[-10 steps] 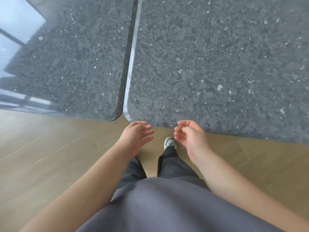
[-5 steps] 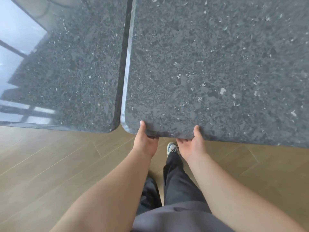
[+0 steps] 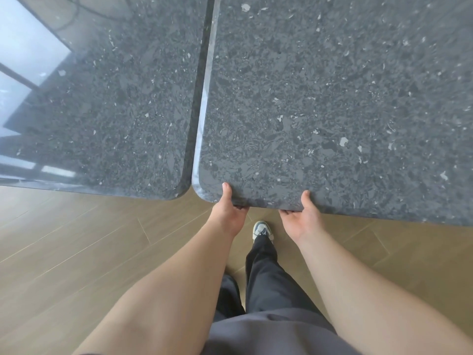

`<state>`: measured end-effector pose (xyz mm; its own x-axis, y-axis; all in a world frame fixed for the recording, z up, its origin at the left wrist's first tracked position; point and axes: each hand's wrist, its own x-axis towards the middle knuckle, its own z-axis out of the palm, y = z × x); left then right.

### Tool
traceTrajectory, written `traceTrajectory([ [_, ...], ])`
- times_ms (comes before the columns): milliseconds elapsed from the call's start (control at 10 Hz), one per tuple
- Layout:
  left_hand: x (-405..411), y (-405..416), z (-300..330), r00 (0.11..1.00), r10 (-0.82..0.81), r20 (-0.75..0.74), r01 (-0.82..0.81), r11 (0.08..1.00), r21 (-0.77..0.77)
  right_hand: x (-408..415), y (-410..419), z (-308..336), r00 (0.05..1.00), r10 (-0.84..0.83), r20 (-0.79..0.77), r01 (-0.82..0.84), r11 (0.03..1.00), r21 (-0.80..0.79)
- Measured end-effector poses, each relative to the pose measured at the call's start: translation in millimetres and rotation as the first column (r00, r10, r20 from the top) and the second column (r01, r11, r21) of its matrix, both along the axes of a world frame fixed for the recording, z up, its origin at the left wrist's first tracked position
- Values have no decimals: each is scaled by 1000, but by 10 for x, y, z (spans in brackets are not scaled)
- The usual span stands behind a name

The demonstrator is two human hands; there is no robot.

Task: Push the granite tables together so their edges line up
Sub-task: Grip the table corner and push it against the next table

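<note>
Two dark speckled granite tables stand side by side with a narrow dark seam between them. The left table (image 3: 107,111) ends a little farther from me than the right table (image 3: 332,103), whose near edge juts slightly toward me. My left hand (image 3: 227,213) grips the right table's near edge by its rounded corner, thumb on top and fingers hidden underneath. My right hand (image 3: 304,219) holds the same edge a short way to the right, thumb on top, fingers under the slab.
Wooden plank floor (image 3: 76,252) runs below the tables' near edges. My legs in dark trousers and one light shoe (image 3: 261,230) stand just before the right table. Window reflections shine on the left table's far left.
A second ago both hands hung free just short of the edge. They then closed onto the right table's near edge and still hold it; the view has tilted slightly.
</note>
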<state>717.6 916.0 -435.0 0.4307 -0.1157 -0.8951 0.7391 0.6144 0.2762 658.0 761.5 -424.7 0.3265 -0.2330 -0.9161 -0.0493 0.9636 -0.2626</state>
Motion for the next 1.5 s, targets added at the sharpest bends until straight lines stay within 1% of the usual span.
traceTrajectory([
  [200,0,29,34,997,-55,56,54,998,21,6,20,84,999,40,-9,-41,998,-40],
  [300,20,79,-39,1000,-20,22,21,998,-58,5,33,66,998,67,4,-67,994,-81],
  [400,30,131,-113,1000,-3,2,3,993,-116,-8,51,99,997,79,16,-78,994,-80],
  [500,32,132,-166,1000,14,-8,-15,992,-124,-32,58,57,997,71,14,-70,994,-85],
  [600,39,105,-131,999,30,21,-26,988,-150,-42,56,56,997,68,30,-65,993,-96],
  [800,29,110,-153,999,25,34,-19,986,-168,-63,79,54,997,69,44,-65,992,-104],
  [1000,29,124,-191,999,1,42,5,990,-143,-58,78,76,997,53,48,-49,995,-87],
  [1200,-7,94,-194,996,-35,77,37,999,-26,-57,9,-13,999,38,39,-36,998,-42],
  [1300,-19,130,-250,999,-6,35,7,999,-41,-56,9,-34,999,41,29,-40,999,-25],
  [1500,-36,146,-319,1000,14,14,-13,999,-47,14,62,-31,1000,-6,0,6,999,-37],
])
